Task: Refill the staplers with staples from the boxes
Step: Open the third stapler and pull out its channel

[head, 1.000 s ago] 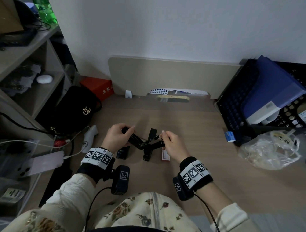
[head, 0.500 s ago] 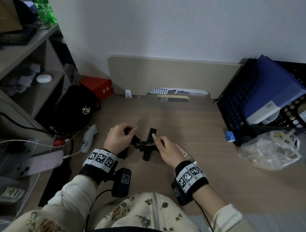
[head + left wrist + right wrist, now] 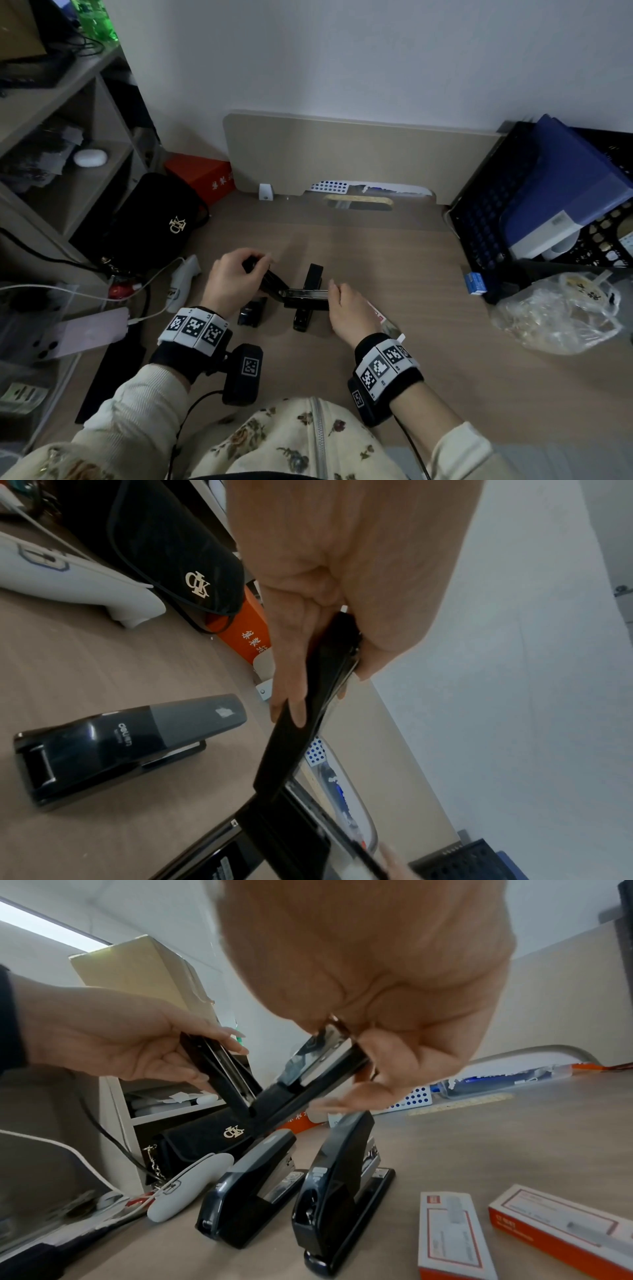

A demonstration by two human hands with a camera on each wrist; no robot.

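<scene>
I hold a black stapler [image 3: 303, 295] swung open in a V above the desk. My left hand [image 3: 233, 279] grips its raised top cover [image 3: 298, 723]; thumb and fingers wrap the cover's end. My right hand [image 3: 346, 305] pinches the front end of its lower half [image 3: 318, 1074], where the metal channel shows. Under it two shut black staplers stand on the desk: a short one [image 3: 253, 1185] and a taller one [image 3: 335, 1177]. Two red-and-white staple boxes [image 3: 452, 1234] [image 3: 561, 1229] lie to their right, mostly hidden behind my right hand in the head view.
A black bag [image 3: 154, 222], a white handheld device [image 3: 181, 281], a phone [image 3: 82, 334] on a cable and an orange box [image 3: 202, 174] crowd the left. A black crate with a blue file box [image 3: 565, 192], a small blue box [image 3: 475, 283] and a plastic bag [image 3: 555, 308] fill the right.
The open stapler has sunk a little and its right half now lies level. My right hand shifted slightly right along it. My left hand keeps its hold on the cover.
</scene>
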